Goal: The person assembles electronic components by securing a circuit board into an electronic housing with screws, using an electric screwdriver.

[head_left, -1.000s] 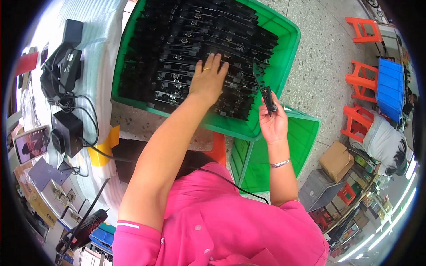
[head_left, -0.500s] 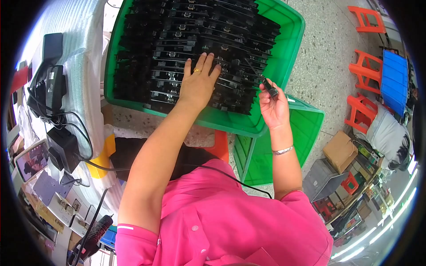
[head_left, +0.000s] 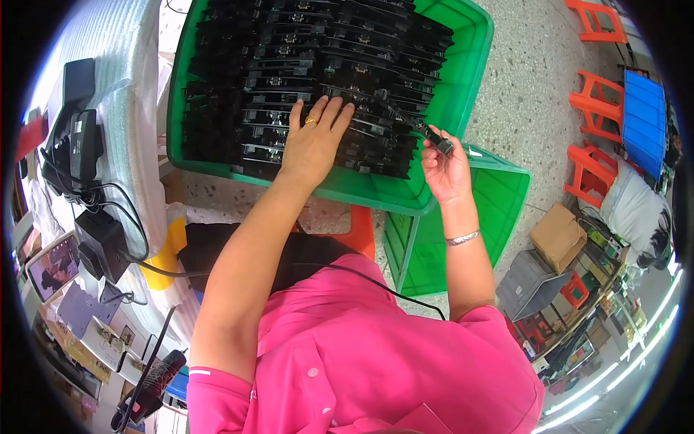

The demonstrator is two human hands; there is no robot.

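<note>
Rows of thin black plastic parts (head_left: pixel 289 72) with small metal bits stand packed inside a large green crate (head_left: pixel 463 79). My left hand (head_left: pixel 312 145) lies on these rows near the crate's front, fingers stretched out, a ring on one of them. At the crate's right front corner, my right hand (head_left: pixel 446 170) is closed on one end of a slim black plastic part (head_left: pixel 436 139). That part slants up and left toward the rows; where its far end stops is hard to make out against them.
A second green crate (head_left: pixel 484 239) stands at the right. Left of me, a foam-covered table (head_left: pixel 130 137) carries black power adapters (head_left: pixel 88 148) and cables. A black cable (head_left: pixel 347 269) crosses in front of my body. Orange stools (head_left: pixel 596 105) and a blue bin (head_left: pixel 643 123) stand far right.
My left hand has slid slightly back and left over the rows. My right hand keeps hold of the black part, which now lies more along the rows. The view has shifted a little.
</note>
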